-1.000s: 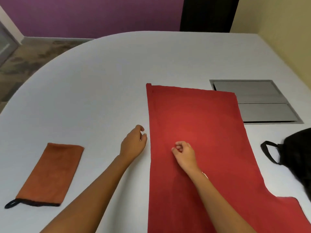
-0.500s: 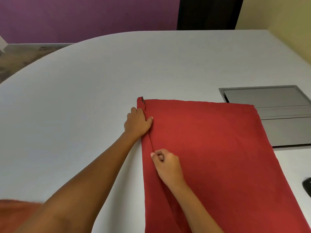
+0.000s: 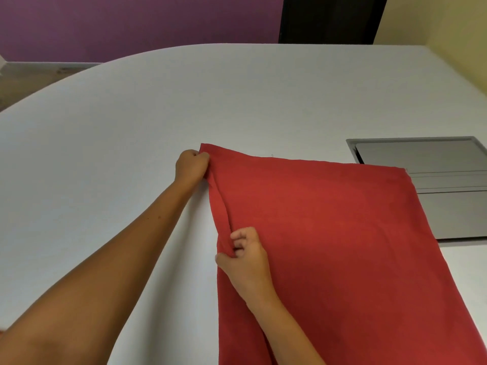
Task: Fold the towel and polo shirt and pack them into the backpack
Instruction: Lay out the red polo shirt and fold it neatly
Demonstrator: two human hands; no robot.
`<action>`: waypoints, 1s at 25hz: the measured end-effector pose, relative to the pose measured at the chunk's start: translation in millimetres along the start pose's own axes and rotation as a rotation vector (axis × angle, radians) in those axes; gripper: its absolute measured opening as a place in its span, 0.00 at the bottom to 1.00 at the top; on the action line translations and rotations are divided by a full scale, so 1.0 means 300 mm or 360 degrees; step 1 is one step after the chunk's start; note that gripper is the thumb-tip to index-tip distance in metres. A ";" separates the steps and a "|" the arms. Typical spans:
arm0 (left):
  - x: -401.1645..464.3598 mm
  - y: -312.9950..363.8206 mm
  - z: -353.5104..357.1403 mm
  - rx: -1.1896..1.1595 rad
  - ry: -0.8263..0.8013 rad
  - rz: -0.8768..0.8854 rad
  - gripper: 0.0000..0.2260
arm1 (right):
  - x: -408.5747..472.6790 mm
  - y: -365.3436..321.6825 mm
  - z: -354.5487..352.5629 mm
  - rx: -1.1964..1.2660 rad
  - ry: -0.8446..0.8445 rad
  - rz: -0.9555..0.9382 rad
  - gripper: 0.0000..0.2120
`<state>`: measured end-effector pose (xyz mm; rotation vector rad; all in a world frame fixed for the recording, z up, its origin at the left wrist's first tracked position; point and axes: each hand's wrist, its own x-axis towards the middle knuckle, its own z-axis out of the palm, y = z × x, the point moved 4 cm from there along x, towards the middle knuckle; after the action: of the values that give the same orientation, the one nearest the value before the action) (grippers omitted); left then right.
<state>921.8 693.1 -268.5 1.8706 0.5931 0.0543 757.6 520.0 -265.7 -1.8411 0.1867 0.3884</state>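
A red polo shirt (image 3: 329, 233) lies spread on the white table (image 3: 131, 154), reaching from the middle to the near right edge of view. My left hand (image 3: 191, 167) pinches its far left corner and lifts it slightly off the table. My right hand (image 3: 243, 255) grips the shirt's left edge nearer to me, with the fabric bunched between thumb and fingers. The edge between both hands is raised into a ridge. The towel and the backpack are out of view.
A grey metal hatch (image 3: 434, 180) is set flush into the table at the right, partly covered by the shirt. A purple wall (image 3: 131, 22) and a dark doorway (image 3: 332, 19) lie beyond the table's rounded far edge.
Both hands have closed on the shirt's left edge and lifted it. The view moved in closer, so the folded orange towel and the black backpack dropped out of sight.
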 end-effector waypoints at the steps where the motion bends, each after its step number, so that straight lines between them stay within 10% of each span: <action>1: -0.001 0.017 -0.002 0.0046 0.0004 0.0040 0.05 | 0.000 0.009 -0.003 0.0182 -0.0005 0.0079 0.18; 25: -0.131 0.294 0.577 0.0251 -0.0714 0.0271 0.11 | -0.057 0.216 -0.414 -0.0259 0.0687 -0.0061 0.07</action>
<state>974.8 503.3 -246.4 1.9970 0.1307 -0.3016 741.8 381.0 -285.6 -2.0694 0.4241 -0.0277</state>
